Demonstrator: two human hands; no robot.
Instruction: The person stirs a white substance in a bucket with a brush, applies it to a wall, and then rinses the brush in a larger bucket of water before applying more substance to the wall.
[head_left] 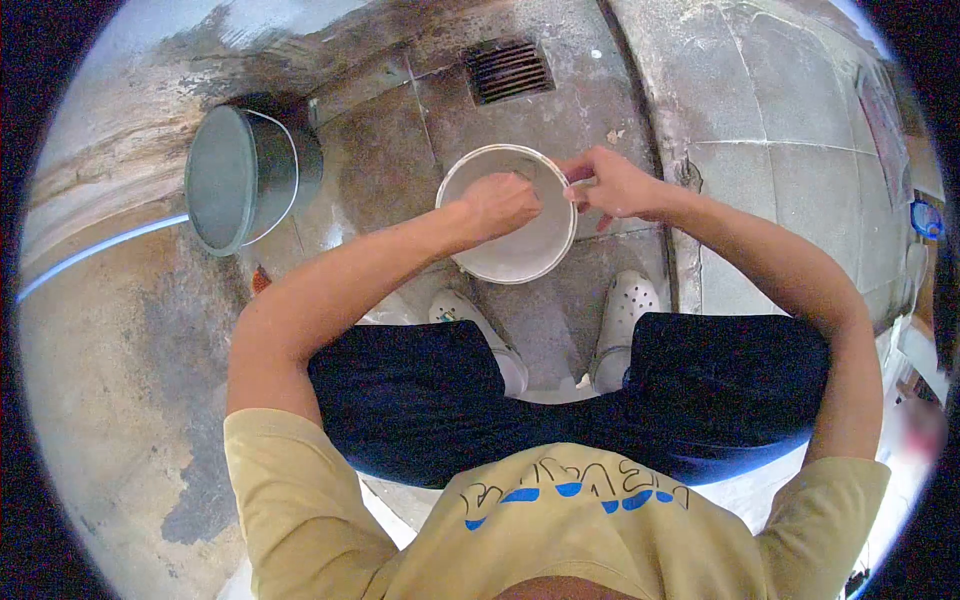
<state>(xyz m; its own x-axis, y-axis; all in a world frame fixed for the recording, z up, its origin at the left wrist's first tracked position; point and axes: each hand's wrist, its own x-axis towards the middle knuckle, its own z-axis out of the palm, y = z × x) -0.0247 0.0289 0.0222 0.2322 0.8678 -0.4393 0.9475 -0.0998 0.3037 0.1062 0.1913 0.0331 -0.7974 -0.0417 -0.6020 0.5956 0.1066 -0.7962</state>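
Between my feet on the tiled floor stands a white bucket [520, 255], its round mouth facing up at me. My left hand [500, 205] is curled into a fist over the bucket's mouth, knuckles up. Whether anything is inside that fist is hidden from here. On the other side, my right hand [612, 185] grips the bucket's rim, with the thumb and fingers on either side of the wall. The inside of the bucket looks pale, and my left hand and forearm cover part of it.
A dark green bucket [220, 180] with a thin wire handle is at the left, beside a pale blue hose [100, 255]. A floor drain grate [508, 72] lies beyond the white bucket. White clogs [632, 305] are on my feet. A stained wall runs along the left.
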